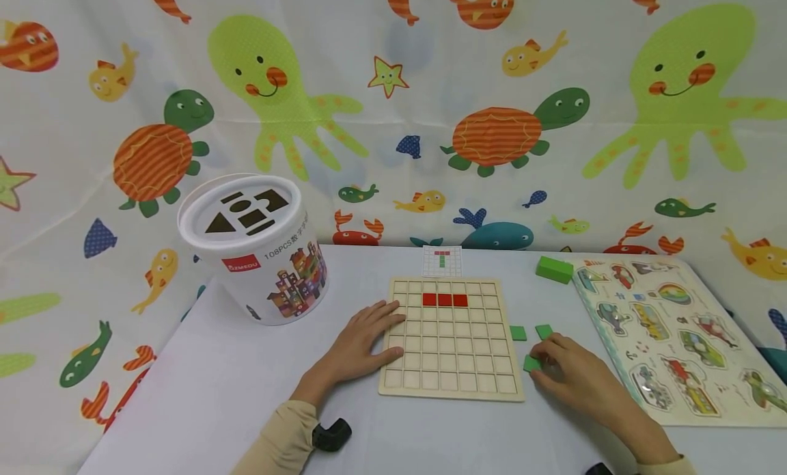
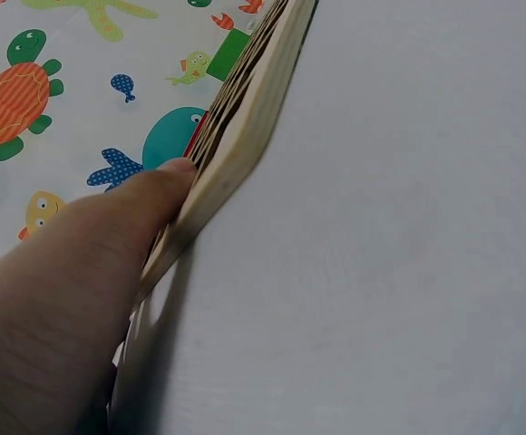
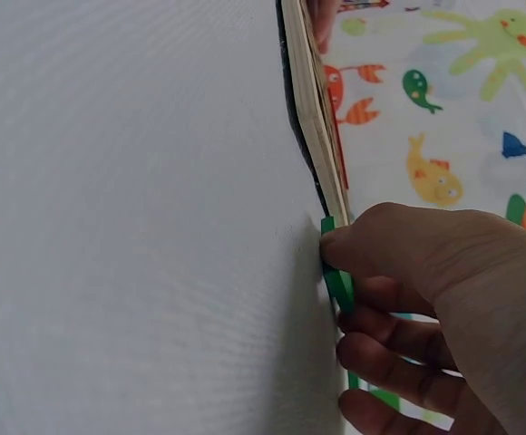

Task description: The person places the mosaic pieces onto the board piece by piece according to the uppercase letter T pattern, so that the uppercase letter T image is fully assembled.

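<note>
A wooden grid board lies flat on the table, with three red square tiles side by side in a row near its top. My left hand rests at the board's left side, fingers extended over the edge; in the left wrist view the thumb presses on the rim. To the right of the board, my right hand pinches a green square tile between thumb and finger, low at the table. Two more green tiles lie close by, one tile beside the board's edge and another tile above the fingers.
Behind the board lies a small pattern card showing a red and green T. A white lidded bucket with shape holes stands at the back left. On the right are a green block and a picture puzzle board. A printed cloth hangs behind.
</note>
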The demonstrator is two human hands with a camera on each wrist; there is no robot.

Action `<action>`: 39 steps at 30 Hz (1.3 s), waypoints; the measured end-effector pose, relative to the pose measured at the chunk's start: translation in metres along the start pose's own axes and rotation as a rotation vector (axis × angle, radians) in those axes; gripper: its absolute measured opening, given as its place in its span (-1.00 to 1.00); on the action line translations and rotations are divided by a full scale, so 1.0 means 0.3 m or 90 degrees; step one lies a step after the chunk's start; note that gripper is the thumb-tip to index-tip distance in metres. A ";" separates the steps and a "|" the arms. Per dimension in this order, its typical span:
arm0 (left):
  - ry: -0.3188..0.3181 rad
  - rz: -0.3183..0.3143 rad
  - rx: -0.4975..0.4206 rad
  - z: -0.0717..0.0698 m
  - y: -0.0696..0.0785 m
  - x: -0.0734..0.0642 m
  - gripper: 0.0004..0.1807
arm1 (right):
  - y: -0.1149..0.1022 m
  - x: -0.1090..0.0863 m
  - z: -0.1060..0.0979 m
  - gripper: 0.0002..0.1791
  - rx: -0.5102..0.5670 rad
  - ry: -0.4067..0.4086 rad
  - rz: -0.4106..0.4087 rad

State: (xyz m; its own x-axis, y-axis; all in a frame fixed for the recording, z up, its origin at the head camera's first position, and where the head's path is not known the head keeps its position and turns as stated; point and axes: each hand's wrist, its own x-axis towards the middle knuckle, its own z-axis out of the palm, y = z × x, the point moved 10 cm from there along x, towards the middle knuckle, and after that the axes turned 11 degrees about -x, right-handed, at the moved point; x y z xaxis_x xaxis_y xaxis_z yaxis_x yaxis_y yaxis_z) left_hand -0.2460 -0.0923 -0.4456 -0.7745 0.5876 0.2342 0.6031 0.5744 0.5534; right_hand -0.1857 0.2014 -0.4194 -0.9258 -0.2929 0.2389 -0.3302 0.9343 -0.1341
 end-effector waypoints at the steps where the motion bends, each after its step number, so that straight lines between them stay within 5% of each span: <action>1: 0.000 -0.001 -0.001 0.000 0.000 -0.001 -0.35 | 0.001 0.000 0.000 -0.72 0.000 -0.001 0.002; 10: 0.006 0.004 -0.011 -0.010 0.015 -0.001 -0.36 | 0.016 0.012 0.021 -0.73 0.117 -0.039 0.025; 23: 0.001 -0.002 -0.012 -0.007 0.010 0.000 -0.35 | 0.038 0.022 0.011 -0.81 0.249 0.000 0.051; 39: -0.001 -0.001 -0.011 -0.003 0.003 -0.001 -0.35 | 0.015 0.085 0.016 -0.89 0.322 0.001 0.067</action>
State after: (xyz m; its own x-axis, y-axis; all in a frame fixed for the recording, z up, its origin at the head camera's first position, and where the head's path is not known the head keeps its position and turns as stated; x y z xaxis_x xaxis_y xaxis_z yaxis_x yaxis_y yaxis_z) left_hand -0.2454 -0.0923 -0.4444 -0.7754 0.5873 0.2320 0.5982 0.5652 0.5680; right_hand -0.2117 0.1973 -0.4186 -0.9586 -0.2018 0.2010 -0.2835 0.7432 -0.6061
